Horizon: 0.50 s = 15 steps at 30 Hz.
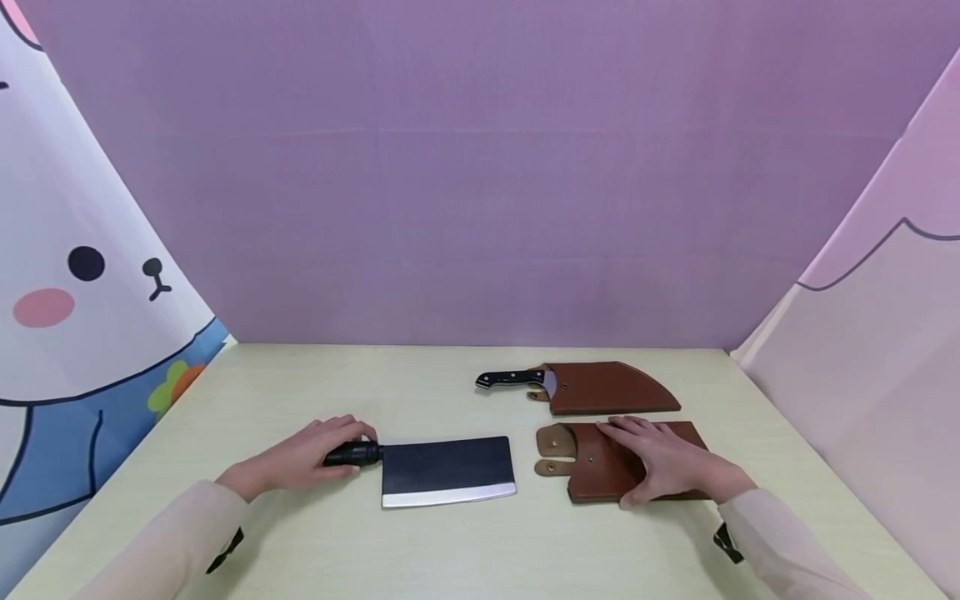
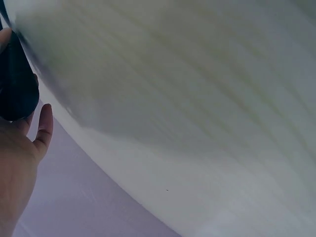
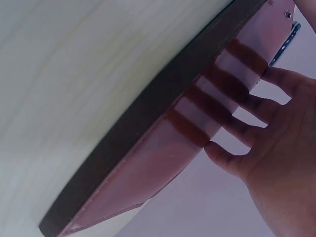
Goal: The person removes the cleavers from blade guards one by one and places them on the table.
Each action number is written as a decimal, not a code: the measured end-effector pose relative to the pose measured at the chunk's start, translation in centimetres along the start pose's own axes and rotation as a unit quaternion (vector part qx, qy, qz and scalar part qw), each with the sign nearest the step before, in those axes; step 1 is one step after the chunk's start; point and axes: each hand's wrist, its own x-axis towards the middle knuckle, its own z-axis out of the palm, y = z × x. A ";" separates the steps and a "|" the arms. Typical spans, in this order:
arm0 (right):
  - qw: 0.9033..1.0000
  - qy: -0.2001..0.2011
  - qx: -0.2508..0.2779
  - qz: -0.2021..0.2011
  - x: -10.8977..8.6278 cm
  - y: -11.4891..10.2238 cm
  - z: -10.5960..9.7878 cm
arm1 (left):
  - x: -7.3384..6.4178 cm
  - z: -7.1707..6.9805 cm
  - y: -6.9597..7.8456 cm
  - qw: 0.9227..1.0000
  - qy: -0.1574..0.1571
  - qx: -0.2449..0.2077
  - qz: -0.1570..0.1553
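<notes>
A cleaver with a dark blade and a bright cutting edge lies on the table, its black handle to the left. My left hand grips that handle, fingers over the far side and thumb along the near side. To the right, a brown leather sheath lies with its tan flap and strap to the left. My right hand rests across it, fingers spread to the far edge and thumb by the near edge. In the right wrist view the fingertips touch the glossy leather.
Behind the sheath lies a second knife with a black riveted handle, its blade mostly inside another brown sheath. A purple backdrop rises at the table's far edge. Printed cloth panels stand at the sides.
</notes>
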 end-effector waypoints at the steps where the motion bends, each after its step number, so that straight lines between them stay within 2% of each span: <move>1: 1.000 0.000 0.001 0.001 0.0 0.0 0.0 | 0.0 0.0 0.1 1.000 -0.001 0.000 -0.001; 9: 1.000 0.002 0.001 -0.002 0.0 -0.1 -0.2 | 0.0 -0.1 0.3 1.000 -0.007 0.008 -0.016; 15: 1.000 0.012 -0.007 -0.011 0.0 0.0 -0.2 | 0.3 -0.4 0.5 0.998 -0.027 0.000 -0.048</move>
